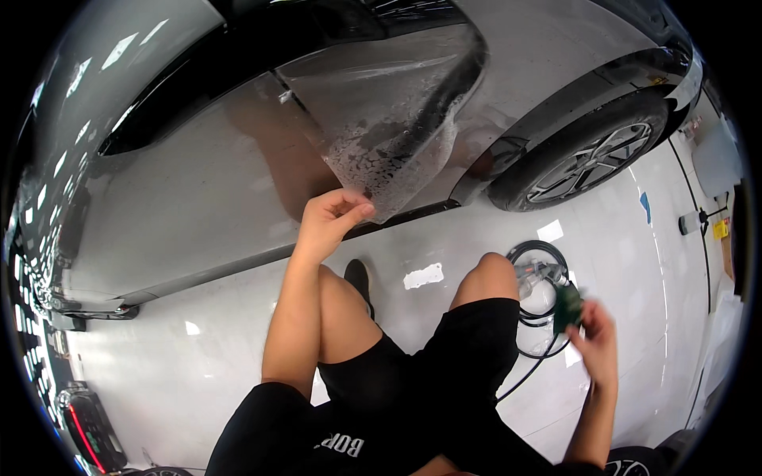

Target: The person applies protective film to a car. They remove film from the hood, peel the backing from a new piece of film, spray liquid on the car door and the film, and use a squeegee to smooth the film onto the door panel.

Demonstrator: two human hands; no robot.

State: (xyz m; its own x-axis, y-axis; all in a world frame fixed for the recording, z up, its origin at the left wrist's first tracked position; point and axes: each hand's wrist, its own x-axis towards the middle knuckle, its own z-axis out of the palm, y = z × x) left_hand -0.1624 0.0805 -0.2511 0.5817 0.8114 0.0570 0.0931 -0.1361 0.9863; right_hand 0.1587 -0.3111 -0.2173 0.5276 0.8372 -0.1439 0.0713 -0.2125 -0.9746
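Note:
Clear film [387, 157] with wet blotches beneath it hangs over the rear door of a grey car [196, 196]. My left hand [333, 220] pinches the film's lower left corner between thumb and fingers, close to the sill. The film's right edge stands loose and folded near the wheel arch. Out to the right, beyond my knee, my right hand [598, 342] grips a dark green flat piece [567, 309], perhaps a squeegee; motion blurs it.
A coiled black hose [539, 245] with a clear spray gun [531, 276] lies on the pale floor by my right knee. The car's rear wheel [589, 157] is up to the right. A blue scrap [645, 207] lies beyond it. Another car [89, 425] stands at lower left.

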